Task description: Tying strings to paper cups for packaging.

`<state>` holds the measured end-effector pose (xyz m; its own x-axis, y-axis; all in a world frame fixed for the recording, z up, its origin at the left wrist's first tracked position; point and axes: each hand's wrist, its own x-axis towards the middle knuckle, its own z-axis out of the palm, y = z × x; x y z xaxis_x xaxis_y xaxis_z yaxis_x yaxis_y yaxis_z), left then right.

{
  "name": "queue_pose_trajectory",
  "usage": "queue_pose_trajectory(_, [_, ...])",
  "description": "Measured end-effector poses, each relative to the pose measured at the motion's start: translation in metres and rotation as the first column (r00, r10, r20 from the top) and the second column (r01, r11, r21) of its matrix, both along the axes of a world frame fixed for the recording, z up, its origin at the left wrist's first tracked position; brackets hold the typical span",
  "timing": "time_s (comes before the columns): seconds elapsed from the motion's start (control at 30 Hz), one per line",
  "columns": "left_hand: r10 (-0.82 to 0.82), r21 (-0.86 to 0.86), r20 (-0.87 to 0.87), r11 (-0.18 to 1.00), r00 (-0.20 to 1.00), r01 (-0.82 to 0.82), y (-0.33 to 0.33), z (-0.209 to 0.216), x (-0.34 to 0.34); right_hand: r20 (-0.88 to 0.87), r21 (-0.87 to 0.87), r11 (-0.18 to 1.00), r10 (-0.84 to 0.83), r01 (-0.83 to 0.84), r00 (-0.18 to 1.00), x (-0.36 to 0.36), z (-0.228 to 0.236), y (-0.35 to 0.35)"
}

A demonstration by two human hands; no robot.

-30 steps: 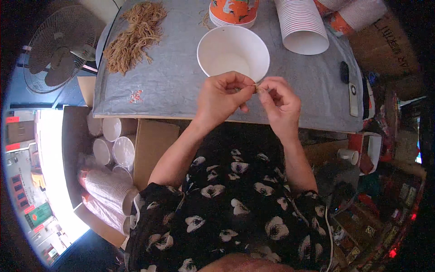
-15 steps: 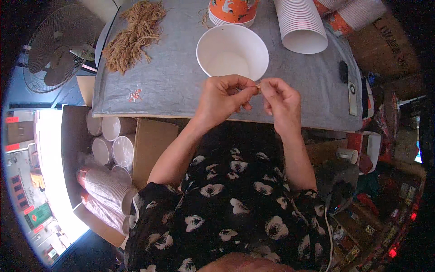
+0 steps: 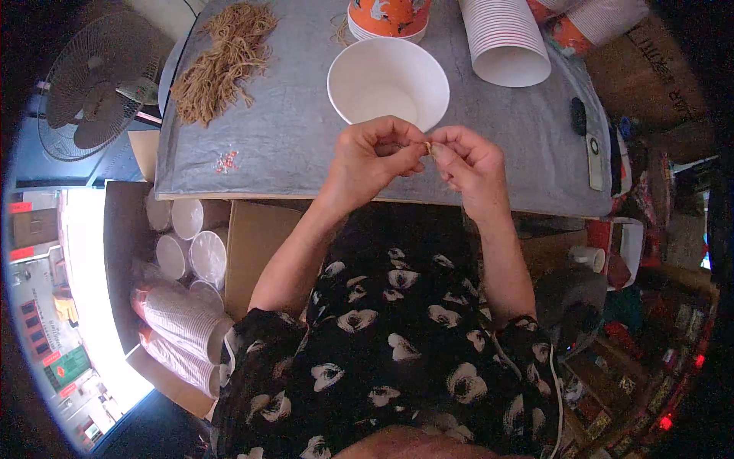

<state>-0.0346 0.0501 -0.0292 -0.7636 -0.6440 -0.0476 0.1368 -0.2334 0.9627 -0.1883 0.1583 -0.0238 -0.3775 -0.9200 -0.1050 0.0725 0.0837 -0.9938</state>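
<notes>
My left hand (image 3: 367, 162) and my right hand (image 3: 475, 167) meet over the table's near edge, both closed in a fingertip pinch. Between their fingertips shows a tiny bit of tan cord (image 3: 428, 148), mostly hidden by the fingers. Just beyond my hands lies a white paper bucket (image 3: 382, 80), tipped so its open mouth faces me. A bundle of tan twine cords (image 3: 220, 65) is heaped at the far left. Behind the bucket stands a stack of orange patterned paper buckets (image 3: 388, 17).
A long stack of white paper buckets (image 3: 511, 61) lies at the table's far right. Small red-and-white bits (image 3: 226, 161) are on the left of the grey tabletop (image 3: 283, 138). A phone (image 3: 594, 162) rests by the right edge. Wrapped bucket stacks (image 3: 180, 317) fill a carton below left.
My hands have shifted slightly left, their fingertips still together. A little more of the tan cord shows between them.
</notes>
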Motion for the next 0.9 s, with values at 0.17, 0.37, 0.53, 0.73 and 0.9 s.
queue_pose_trajectory(0.17, [-0.038,0.009,0.006,0.999,0.999,0.038,-0.003,0.003,0.002,-0.063,-0.012,0.998,0.061,-0.062,0.996,-0.003,0.000,-0.001])
queue_pose_trajectory(0.37, [-0.057,-0.070,0.051,0.996,0.997,0.061,-0.006,0.002,0.005,-0.110,-0.064,0.988,0.133,-0.141,0.985,-0.006,-0.002,-0.004])
queue_pose_trajectory(0.53, [-0.064,-0.004,0.029,0.998,0.998,0.064,-0.008,0.001,0.005,-0.019,-0.049,0.991,0.120,-0.121,0.993,-0.003,-0.002,-0.002])
queue_pose_trajectory(0.73, [-0.067,0.016,-0.025,0.998,0.997,0.067,-0.008,-0.004,0.004,0.355,-0.070,0.996,0.080,-0.059,0.931,-0.004,-0.017,0.001])
queue_pose_trajectory(0.9, [-0.079,0.051,-0.016,0.995,0.997,0.080,-0.010,-0.004,0.003,-0.230,-0.161,0.983,-0.123,0.087,0.965,-0.001,-0.007,-0.004])
